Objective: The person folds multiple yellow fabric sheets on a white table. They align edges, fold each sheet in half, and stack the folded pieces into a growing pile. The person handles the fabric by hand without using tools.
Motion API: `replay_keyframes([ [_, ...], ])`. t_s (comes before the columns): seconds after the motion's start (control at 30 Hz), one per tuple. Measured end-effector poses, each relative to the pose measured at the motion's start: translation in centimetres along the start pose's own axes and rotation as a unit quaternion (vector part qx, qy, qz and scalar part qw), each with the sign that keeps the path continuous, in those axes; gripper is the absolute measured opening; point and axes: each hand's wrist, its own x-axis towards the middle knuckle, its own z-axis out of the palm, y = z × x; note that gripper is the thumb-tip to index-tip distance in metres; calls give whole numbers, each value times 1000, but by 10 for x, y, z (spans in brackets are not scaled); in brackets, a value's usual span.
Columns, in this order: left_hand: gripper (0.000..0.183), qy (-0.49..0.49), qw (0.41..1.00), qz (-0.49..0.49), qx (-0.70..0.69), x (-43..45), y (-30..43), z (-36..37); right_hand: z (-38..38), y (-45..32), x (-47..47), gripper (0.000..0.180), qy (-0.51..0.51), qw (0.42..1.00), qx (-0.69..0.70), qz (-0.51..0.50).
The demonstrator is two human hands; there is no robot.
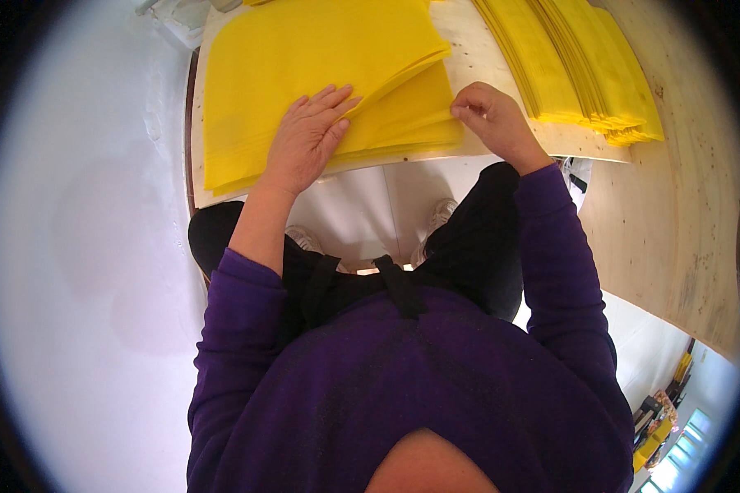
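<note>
A stack of thin yellow sheets (pixel 271 55), which look like non-woven fabric, lies on a pale wooden table (pixel 475 61) before me. My left hand (pixel 311 132) rests flat on the stack, palm down, near its front edge. Beside those fingers, the upper layers are lifted in a slanting fold that opens to the right. Lower yellow layers (pixel 407 98) show beneath it, with a crease running toward the right edge. At that edge my right hand (pixel 493 117) pinches a sheet between thumb and forefinger.
More yellow bundles (pixel 567 68), folded or cut narrow, lie in overlapping rows at the back right. A wooden board (pixel 666 234) runs along my right side. The white wall (pixel 98 215) stands close on the left. Mixed items (pixel 653 431) lie at the lower right.
</note>
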Motion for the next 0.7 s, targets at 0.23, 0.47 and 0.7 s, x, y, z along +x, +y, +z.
replay_keyframes([
  [0.23, 37, -12, 1000, 2, 15, 0, -1, 0, -5, -7, 2, 8, -4, 1000, 5, -19],
  [0.47, 41, -26, 999, 9, 24, 1, 1, -2, -9, -14, 9, 14, 6, 998, -49, -29],
  [0.7, 56, -36, 998, 19, 53, -1, 7, -7, -6, -20, 20, 16, 54, 996, -19, -74],
])
